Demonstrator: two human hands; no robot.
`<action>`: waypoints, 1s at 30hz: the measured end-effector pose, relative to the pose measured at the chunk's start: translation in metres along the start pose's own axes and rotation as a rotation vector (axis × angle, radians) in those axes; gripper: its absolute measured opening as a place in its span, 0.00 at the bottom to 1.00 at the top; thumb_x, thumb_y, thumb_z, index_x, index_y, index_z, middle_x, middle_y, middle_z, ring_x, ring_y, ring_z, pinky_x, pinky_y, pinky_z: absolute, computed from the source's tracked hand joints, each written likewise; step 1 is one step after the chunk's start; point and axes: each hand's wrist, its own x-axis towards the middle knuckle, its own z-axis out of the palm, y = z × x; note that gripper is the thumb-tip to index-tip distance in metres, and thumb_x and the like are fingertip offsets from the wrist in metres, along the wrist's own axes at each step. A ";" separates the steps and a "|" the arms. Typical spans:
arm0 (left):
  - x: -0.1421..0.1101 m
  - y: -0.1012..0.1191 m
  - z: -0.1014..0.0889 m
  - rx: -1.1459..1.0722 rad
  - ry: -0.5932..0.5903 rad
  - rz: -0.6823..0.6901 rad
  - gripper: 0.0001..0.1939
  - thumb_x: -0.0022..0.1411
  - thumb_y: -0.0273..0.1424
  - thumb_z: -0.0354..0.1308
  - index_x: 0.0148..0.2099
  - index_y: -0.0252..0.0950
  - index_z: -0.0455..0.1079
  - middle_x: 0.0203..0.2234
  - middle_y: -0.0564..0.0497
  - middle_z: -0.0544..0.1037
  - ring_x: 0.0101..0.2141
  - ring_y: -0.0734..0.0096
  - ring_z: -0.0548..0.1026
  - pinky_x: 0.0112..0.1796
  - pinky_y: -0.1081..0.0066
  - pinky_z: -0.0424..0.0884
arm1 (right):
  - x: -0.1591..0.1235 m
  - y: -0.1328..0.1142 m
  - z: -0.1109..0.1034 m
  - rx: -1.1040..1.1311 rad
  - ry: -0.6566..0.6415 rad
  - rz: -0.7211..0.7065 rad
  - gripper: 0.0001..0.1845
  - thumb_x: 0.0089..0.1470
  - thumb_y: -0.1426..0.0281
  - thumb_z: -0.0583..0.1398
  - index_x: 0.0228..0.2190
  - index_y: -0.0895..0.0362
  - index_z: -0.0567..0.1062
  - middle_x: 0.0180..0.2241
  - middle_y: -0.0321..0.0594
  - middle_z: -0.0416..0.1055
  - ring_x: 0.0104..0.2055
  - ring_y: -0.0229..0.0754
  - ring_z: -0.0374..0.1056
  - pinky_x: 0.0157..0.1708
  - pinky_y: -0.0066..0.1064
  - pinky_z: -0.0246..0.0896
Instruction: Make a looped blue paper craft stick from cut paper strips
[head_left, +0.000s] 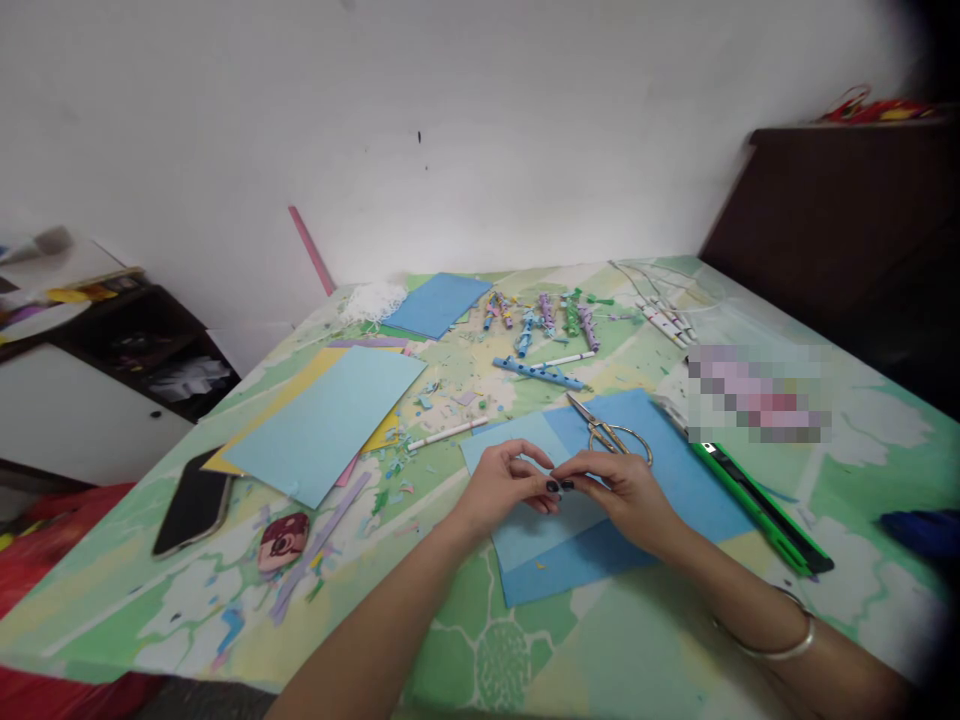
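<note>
My left hand (510,480) and my right hand (626,495) meet fingertip to fingertip above the paper. Both are closed in a pinch, and whatever small thing lies between the fingertips is too small to name. Beneath them a light blue paper sheet (525,545) lies on a darker blue sheet (675,475). Just beyond my right hand, gold-handled scissors (611,437) rest on the blue paper with the blades pointing away. A green utility knife (757,505) lies to the right, partly over the sheet's edge.
Coloured sheets (330,420), a phone (196,505) and a dark pink bear-shaped object (283,542) lie at left. A white marker (448,433), a dotted blue paper roll (540,374) and several decorated small rolls (546,315) are farther back. Paper scraps (390,490) litter the middle. White markers (664,322) lie back right.
</note>
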 end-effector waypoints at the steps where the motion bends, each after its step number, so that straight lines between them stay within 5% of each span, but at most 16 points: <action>1: 0.000 0.000 0.000 -0.005 -0.007 0.004 0.14 0.45 0.29 0.65 0.35 0.31 0.67 0.19 0.49 0.76 0.21 0.69 0.76 0.23 0.74 0.71 | 0.000 0.001 0.001 0.012 0.011 0.023 0.10 0.52 0.72 0.55 0.32 0.54 0.77 0.30 0.37 0.75 0.33 0.37 0.69 0.34 0.28 0.63; 8: 0.001 -0.003 -0.001 -0.005 0.020 0.029 0.17 0.41 0.24 0.66 0.36 0.31 0.68 0.21 0.49 0.77 0.23 0.68 0.76 0.27 0.72 0.72 | 0.001 0.001 0.003 0.193 0.081 0.141 0.09 0.47 0.72 0.57 0.31 0.56 0.77 0.31 0.40 0.76 0.34 0.40 0.71 0.35 0.30 0.66; 21: 0.002 -0.004 0.004 0.097 0.058 0.073 0.12 0.39 0.21 0.64 0.32 0.30 0.73 0.23 0.49 0.78 0.24 0.72 0.75 0.29 0.74 0.72 | 0.004 0.000 0.002 -0.014 0.050 0.040 0.07 0.49 0.72 0.56 0.30 0.57 0.75 0.28 0.39 0.73 0.31 0.39 0.68 0.33 0.30 0.62; 30: 0.004 -0.003 0.004 0.026 0.212 -0.004 0.14 0.44 0.35 0.65 0.31 0.28 0.74 0.22 0.46 0.77 0.24 0.69 0.76 0.28 0.72 0.72 | 0.005 -0.001 0.010 0.000 0.170 0.157 0.09 0.50 0.68 0.56 0.35 0.57 0.71 0.26 0.37 0.69 0.29 0.37 0.64 0.28 0.28 0.59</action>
